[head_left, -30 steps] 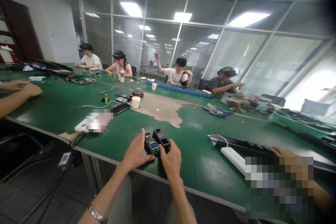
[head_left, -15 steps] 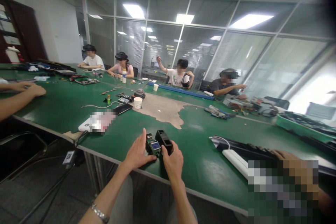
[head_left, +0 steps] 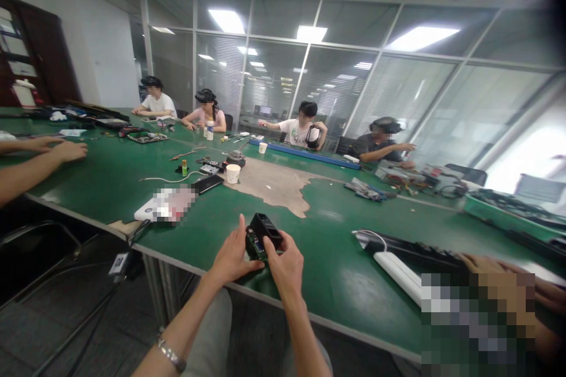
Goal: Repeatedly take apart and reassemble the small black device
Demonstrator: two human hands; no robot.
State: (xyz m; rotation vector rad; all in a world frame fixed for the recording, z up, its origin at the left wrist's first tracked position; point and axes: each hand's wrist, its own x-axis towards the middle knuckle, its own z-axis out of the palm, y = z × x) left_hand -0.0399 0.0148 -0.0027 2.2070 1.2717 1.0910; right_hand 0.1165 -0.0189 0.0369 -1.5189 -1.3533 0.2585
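Near the front table edge, my left hand (head_left: 232, 255) holds a small green circuit board (head_left: 253, 245) with a little screen. Its index finger points up and its thumb lies along the board's near end. My right hand (head_left: 287, 262) grips a black plastic housing (head_left: 267, 227) with openings in its face, thumb on the near side and fingers around the right. The housing is tilted and overlaps the right part of the board, covering most of the screen. Whether the two parts are joined I cannot tell.
The green table (head_left: 327, 259) bears a white device (head_left: 148, 210), a black phone (head_left: 207, 183), a paper cup (head_left: 233, 174) and a white power strip (head_left: 398, 274). Co-workers sit across the table; other people's hands (head_left: 68, 152) work at left and right. A green basket (head_left: 499, 212) stands far right.
My right hand has moved the black housing left, from beside the circuit board to partly over it. My left hand stays nearly still. A co-worker across the table has lowered a raised arm.
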